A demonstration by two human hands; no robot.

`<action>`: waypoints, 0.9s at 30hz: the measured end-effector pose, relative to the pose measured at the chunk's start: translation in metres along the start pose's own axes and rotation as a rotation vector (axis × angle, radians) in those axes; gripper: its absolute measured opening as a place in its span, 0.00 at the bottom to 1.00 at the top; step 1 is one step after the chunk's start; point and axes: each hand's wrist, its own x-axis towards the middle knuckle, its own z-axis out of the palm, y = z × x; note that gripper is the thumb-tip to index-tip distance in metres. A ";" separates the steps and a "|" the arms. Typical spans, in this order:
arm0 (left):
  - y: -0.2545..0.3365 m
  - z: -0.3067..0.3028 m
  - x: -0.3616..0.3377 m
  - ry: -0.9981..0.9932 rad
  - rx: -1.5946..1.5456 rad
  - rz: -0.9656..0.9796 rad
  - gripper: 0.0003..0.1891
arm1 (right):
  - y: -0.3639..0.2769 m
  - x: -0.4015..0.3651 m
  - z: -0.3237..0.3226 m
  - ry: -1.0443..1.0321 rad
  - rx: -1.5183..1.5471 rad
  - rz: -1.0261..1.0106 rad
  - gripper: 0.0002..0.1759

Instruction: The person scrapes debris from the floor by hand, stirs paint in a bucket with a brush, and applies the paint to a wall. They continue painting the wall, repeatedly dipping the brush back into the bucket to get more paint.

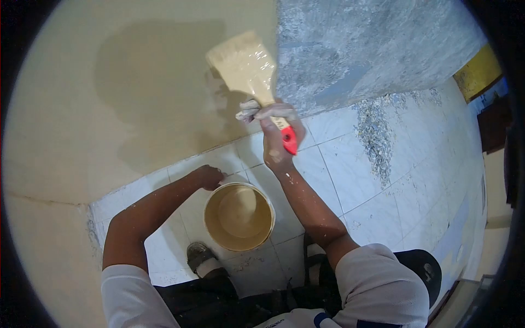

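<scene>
My right hand (281, 121) is closed round the handle of a wide paintbrush (249, 65), whose bristles and ferrule are coated in wet cream paint. The handle's red end (289, 141) sticks out below my fist, and whitish paint smears my fingers. The brush is raised in front of the cream wall (158, 71), bristles up. My left hand (210, 177) is closed at the far-left rim of a round bucket (206, 218); its fingertips are partly hidden. Cream paint coats the bucket's inside, and some lies at the bottom.
A rough grey-blue wall section (361, 49) adjoins the cream wall on the right. Scraped flakes (377, 136) lie on the white tiled floor (322, 186). My shod foot (201, 257) is beside the bucket. A yellow object (478, 74) stands at the far right.
</scene>
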 end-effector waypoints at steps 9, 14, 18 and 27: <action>-0.006 0.014 -0.012 -0.045 -0.017 -0.031 0.24 | 0.086 -0.142 -0.066 -0.024 -0.162 0.489 0.04; -0.010 0.015 -0.011 -0.046 -0.007 -0.031 0.24 | 0.098 -0.189 -0.083 0.158 -0.183 0.745 0.05; 0.003 -0.003 -0.017 -0.057 -0.035 -0.042 0.24 | 0.105 -0.180 -0.075 0.065 -0.259 0.738 0.05; -0.010 0.011 -0.006 -0.009 -0.042 -0.003 0.22 | 0.031 -0.050 -0.009 0.020 -0.030 0.617 0.07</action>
